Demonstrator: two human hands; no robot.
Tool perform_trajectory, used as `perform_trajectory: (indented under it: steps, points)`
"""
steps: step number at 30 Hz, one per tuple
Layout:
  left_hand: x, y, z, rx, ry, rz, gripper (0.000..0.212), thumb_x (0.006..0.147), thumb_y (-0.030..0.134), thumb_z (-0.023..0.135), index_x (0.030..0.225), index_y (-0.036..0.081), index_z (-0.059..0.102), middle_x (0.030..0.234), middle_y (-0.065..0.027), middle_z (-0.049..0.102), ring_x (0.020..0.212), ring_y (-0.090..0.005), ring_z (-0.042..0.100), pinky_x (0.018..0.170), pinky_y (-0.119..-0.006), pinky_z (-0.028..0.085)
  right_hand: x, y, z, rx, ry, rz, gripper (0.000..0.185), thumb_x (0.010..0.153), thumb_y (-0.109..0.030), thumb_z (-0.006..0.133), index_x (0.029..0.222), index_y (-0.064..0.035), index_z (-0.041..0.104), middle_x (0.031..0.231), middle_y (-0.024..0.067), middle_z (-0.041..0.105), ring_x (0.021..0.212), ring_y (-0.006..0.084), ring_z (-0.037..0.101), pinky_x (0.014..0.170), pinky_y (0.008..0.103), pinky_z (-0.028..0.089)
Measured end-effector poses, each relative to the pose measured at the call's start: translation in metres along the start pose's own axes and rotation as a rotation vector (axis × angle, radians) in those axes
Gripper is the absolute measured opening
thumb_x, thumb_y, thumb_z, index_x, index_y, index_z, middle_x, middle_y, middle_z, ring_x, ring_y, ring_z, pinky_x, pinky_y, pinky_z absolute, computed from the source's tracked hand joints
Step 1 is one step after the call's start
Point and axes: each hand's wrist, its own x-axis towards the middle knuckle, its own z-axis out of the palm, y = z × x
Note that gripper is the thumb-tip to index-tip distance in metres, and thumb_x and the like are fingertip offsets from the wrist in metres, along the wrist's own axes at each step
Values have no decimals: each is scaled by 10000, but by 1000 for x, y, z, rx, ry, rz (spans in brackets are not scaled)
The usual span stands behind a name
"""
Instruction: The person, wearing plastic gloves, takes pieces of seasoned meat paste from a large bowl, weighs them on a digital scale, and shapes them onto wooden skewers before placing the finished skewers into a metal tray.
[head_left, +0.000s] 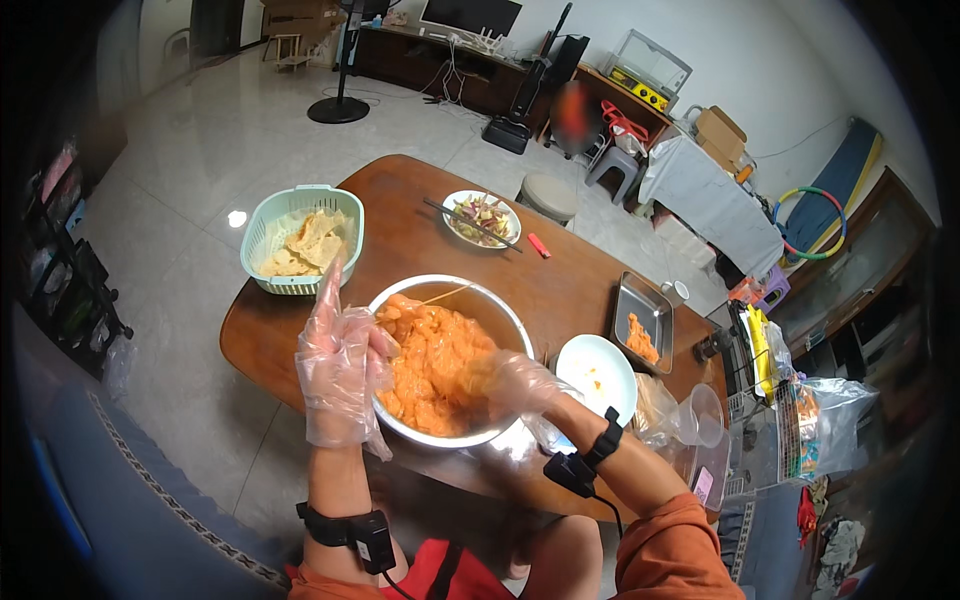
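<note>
A large stainless steel bowl stands before me on the wooden table, heaped with raw meat pieces in an orange marinade. My left hand, in a clear plastic glove, is at the bowl's left rim with one finger pointing up. Its thumb is beside the meat; whether it grips anything is hidden. My right hand, also gloved, reaches over the right rim into the bowl. Motion blurs its fingers against the meat, so their hold is unclear. A thin wooden skewer slants across the bowl's far side, its lower end lost among the meat.
A mint-green basket holds thin tan sheets. Farther back, chopsticks lie across a plate of sliced vegetables. To the right are a white bowl, a metal tray with some orange meat, and plastic tubs.
</note>
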Motion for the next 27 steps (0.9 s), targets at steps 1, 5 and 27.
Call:
perform_trajectory:
  steps: [1, 5, 27]
  points:
    - [-2, 0, 5, 20, -4, -20, 652, 896, -49, 523, 1515, 51, 345, 682, 29, 484, 532, -30, 453, 443, -163, 351, -3, 5, -1, 207, 105, 70, 210, 874, -123, 629, 1046, -30, 706, 912, 142, 724, 764, 238, 701, 665, 324, 554]
    - [-7, 4, 13, 92, -12, -79, 640, 888, -79, 476, 1506, 33, 354, 681, 13, 493, 525, -31, 446, 453, -169, 364, -9, -49, -58, 1209, 136, 481, 241, 957, -164, 588, 1114, -4, 676, 953, 97, 713, 799, 146, 672, 702, 253, 548]
    - [-1, -36, -5, 114, -194, -175, 620, 924, -30, 501, 1516, 67, 344, 725, 23, 505, 614, -42, 477, 518, -168, 406, -21, -37, -43, 1613, 348, 125, 404, 887, -105, 708, 1237, 59, 591, 1184, 139, 667, 949, 148, 657, 751, 249, 549]
